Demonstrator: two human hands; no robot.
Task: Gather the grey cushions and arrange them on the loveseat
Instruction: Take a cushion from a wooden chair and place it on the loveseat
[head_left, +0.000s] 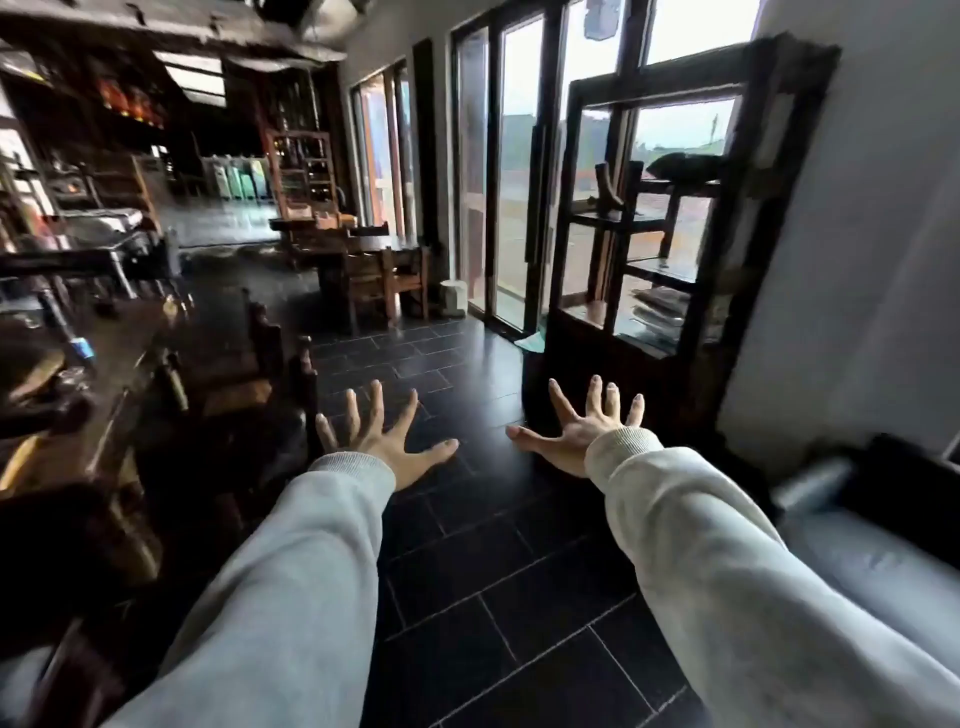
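Observation:
My left hand (382, 439) and my right hand (582, 426) are stretched out in front of me over the dark tiled floor, palms down, fingers spread wide, holding nothing. Both arms wear light grey sleeves. At the right edge stands the loveseat (878, 566), with a dark frame and a grey padded seat; only its near end shows. A stack of grey cushions (657, 312) lies on the low shelf of the dark wooden shelving unit (571, 291) straight ahead of my right hand, and another dark cushion (680, 166) rests on an upper shelf.
Tall glass doors (509, 182) run along the far wall behind the shelving unit. A long wooden table (78, 395) with chairs fills the left side. More wooden chairs (384, 270) stand further back. Black floor tiles (493, 597) lie between table and loveseat.

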